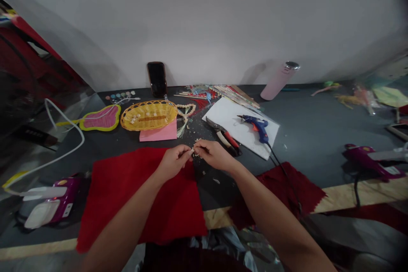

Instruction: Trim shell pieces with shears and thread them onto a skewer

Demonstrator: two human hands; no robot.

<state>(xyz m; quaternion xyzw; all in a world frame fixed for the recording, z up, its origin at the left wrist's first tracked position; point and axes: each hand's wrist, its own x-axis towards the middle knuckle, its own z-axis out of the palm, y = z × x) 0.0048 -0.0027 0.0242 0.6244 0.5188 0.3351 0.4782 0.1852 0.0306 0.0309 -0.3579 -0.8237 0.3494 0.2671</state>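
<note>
Over the upper right corner of a red cloth (143, 178), my left hand (174, 160) and my right hand (214, 155) meet fingertip to fingertip. Both are closed in a pinch. A tiny pale piece (192, 150) shows between the fingertips; it is too small to name. Loose pale bits lie on the dark table around my fingers. Just beyond is a string of pale wooden beads (191, 112) with a light tassel (182, 129). Right of my right hand, pruning shears (225, 136) lie partly on a white board (267, 140).
A yellow woven basket (148, 114) holding a few pale pieces overlaps a pink pad (159, 132). On the board rests a blue glue gun (259, 126), its cord running toward the front edge. A phone (157, 78) and a pink bottle (279, 80) stand near the wall.
</note>
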